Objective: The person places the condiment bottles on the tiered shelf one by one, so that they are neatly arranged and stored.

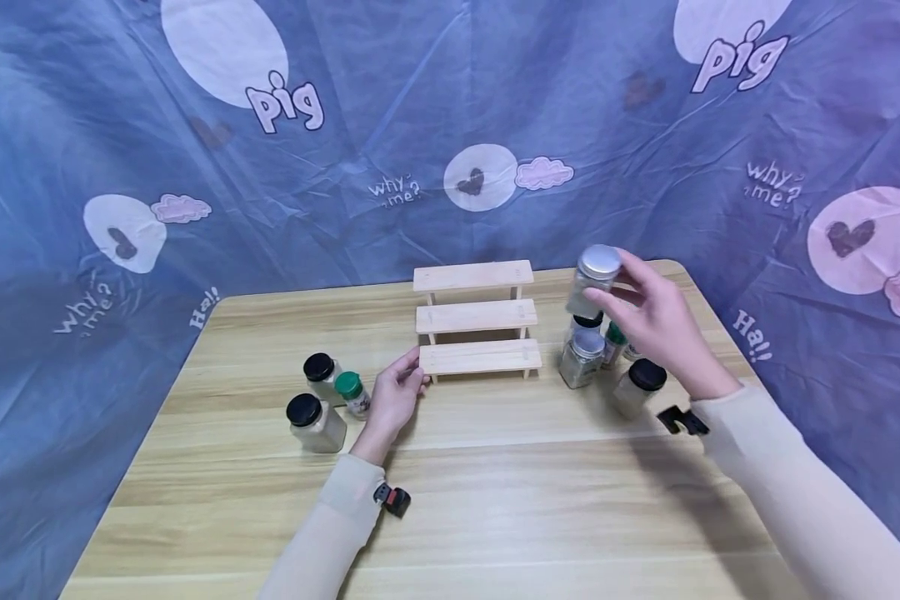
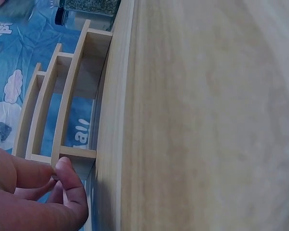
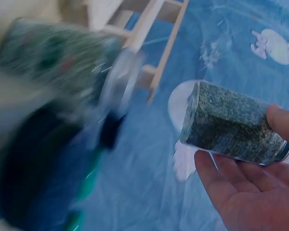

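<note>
A three-step wooden rack (image 1: 480, 357) stands at the table's far middle. My left hand (image 1: 396, 398) pinches the left end of its lowest step; in the left wrist view thumb and finger (image 2: 72, 187) close on that board's end. My right hand (image 1: 656, 321) grips a spice jar (image 1: 587, 287) with a silver lid, raised above the jars on the right. In the right wrist view the held jar (image 3: 236, 125) shows dark green flakes inside. Below it stand another silver-lidded jar (image 1: 581, 360), a black-lidded jar (image 1: 639, 387) and a partly hidden green-lidded bottle (image 1: 613, 343).
Left of my left hand stand two black-lidded jars (image 1: 318, 425) and a green-lidded bottle (image 1: 353, 393). A blue printed cloth (image 1: 360, 233) hangs behind the wooden table (image 1: 495, 508) and along both sides.
</note>
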Available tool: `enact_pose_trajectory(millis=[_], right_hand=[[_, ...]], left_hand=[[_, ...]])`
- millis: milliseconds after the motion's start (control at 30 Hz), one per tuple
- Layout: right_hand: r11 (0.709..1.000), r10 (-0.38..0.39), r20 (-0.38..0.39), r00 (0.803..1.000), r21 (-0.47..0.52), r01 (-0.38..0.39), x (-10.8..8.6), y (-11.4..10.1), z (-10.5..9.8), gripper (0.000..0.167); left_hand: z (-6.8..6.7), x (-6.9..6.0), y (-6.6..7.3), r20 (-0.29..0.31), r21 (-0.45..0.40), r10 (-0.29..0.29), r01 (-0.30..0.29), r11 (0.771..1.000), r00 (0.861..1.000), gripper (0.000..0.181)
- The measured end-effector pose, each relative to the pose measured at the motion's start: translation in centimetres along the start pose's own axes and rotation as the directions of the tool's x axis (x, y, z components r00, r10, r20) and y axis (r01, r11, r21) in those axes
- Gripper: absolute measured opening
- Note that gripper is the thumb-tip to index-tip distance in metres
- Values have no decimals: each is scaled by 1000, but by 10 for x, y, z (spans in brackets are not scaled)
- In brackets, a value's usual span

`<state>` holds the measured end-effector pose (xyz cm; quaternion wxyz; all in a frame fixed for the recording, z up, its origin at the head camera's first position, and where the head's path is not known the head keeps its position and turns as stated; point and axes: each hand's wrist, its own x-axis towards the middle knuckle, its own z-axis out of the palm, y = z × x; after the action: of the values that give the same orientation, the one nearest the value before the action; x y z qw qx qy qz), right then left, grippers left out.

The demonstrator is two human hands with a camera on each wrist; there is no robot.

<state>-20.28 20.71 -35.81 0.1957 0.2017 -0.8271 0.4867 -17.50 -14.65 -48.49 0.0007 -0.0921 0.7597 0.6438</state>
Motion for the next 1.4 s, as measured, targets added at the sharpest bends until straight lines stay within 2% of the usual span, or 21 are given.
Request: enact_pose_trajectory(millis=[133, 267, 467, 633, 733, 1067, 1267, 1400], right_hand=[[997, 15, 89, 996, 71, -21, 22, -12, 24, 52], [997, 24, 146, 989, 70, -35, 46, -17, 50, 51], [996, 44, 206, 978, 65, -58, 72, -11, 90, 53], [993, 48, 269, 962, 93, -75, 90, -7, 112, 57], [990, 20, 286, 958, 126, -59, 100, -7, 124, 59], [985, -5, 343, 939, 164, -55, 116, -14, 157, 63], [985, -11, 360, 933, 165, -53, 119, -11, 169, 62], [986, -8, 358, 934, 158, -52, 120, -8, 175, 59]], left_hand=[[0, 1, 2, 4, 17, -6, 6, 1000, 1000, 46], [-1, 0, 5, 8, 22, -1, 1, 1000, 1000, 46], [1, -4, 1, -6, 33, -7, 7, 999, 1000, 46], [3, -5, 0, -10, 38, -2, 3, 999, 1000, 47], [3, -4, 2, -11, 35, -6, 6, 999, 1000, 47], [1, -1, 0, -4, 34, 24, -24, 999, 1000, 45], [3, -2, 0, -20, 38, -2, 3, 999, 1000, 47], [3, -2, -1, -26, 40, 2, -1, 999, 1000, 46]])
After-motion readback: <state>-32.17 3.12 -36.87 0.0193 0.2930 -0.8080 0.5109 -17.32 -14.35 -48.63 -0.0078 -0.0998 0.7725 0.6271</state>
